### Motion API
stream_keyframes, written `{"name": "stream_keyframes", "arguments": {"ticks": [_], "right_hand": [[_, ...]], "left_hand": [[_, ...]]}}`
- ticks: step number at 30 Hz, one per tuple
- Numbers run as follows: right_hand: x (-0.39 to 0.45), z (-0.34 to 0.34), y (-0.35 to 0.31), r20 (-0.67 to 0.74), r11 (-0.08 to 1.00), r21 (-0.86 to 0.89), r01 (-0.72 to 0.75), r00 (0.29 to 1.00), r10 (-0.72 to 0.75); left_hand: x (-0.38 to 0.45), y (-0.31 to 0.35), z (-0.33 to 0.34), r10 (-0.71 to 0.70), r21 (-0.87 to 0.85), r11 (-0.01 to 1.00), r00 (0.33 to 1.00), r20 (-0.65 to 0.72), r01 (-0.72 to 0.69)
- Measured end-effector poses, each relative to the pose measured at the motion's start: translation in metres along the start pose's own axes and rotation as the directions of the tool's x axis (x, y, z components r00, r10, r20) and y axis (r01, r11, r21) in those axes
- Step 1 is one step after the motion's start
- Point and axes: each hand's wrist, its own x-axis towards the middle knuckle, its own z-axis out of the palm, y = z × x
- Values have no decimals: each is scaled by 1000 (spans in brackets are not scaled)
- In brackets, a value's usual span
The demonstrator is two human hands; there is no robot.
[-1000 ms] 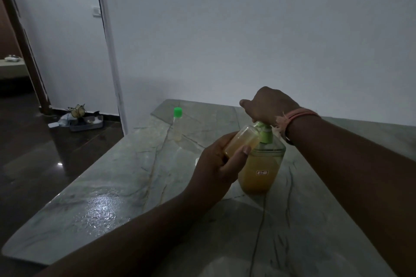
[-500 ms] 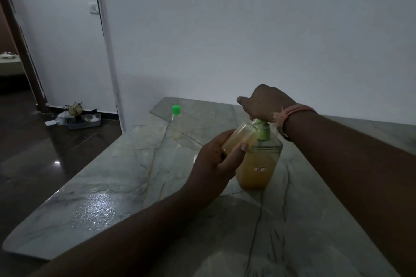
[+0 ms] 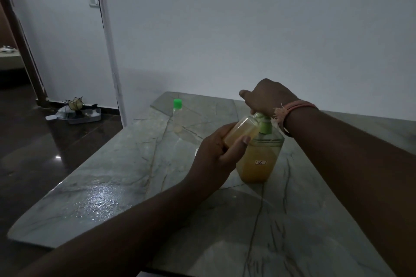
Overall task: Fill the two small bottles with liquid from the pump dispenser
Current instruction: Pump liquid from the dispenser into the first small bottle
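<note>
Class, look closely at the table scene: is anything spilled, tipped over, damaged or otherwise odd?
Nothing stands out. The pump dispenser stands upright under the right hand; the left hand holds a small bottle tilted at the pump, and the capped bottle stands upright behind.

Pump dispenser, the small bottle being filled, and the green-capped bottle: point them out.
pump dispenser (image 3: 258, 162): head view, on its amber-filled body.
small bottle in the left hand (image 3: 242, 132): head view, on its side wall.
green-capped bottle (image 3: 177, 104): head view, on its cap.
</note>
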Motion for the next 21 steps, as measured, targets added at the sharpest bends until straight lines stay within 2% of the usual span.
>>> {"name": "stream_keyframes", "arguments": {"ticks": [3, 8, 17, 21], "right_hand": [[0, -6, -3, -27, 999, -43, 20, 999, -21], [3, 5, 1, -36, 999, 47, -16, 999, 18], [3, -3, -4, -12, 1000, -31, 6, 1000, -7], [4, 4, 1, -44, 995, 97, -11, 999, 15]], "left_hand": [[0, 1, -1, 10, -2, 1000, 1000, 3, -10], [2, 0, 0, 14, -12, 1000, 1000, -5, -14], [0, -1, 0, -8, -5, 1000, 1000, 10, 8], [1, 1, -1, 21, -18, 1000, 1000, 6, -21]]}}
